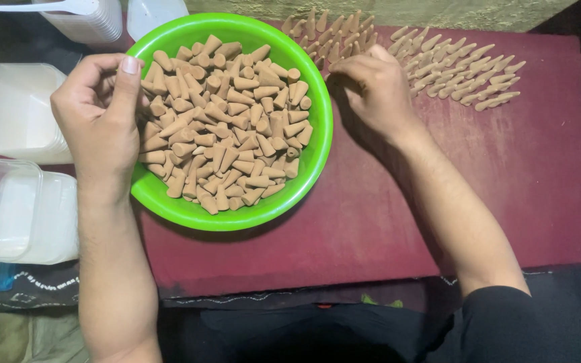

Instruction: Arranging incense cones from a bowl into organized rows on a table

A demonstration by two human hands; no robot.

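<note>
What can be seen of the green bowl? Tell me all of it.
The green bowl is round, bright lime green and glossy, plastic by its look. It sits upright on the dark red board, its far rim near clear containers. It is heaped with tan cone-shaped pieces lying every which way. The left hand hovers over its left rim, fingers curled among the cones; the right hand is at its upper right edge, beside rows of cones laid out on the board.
</note>
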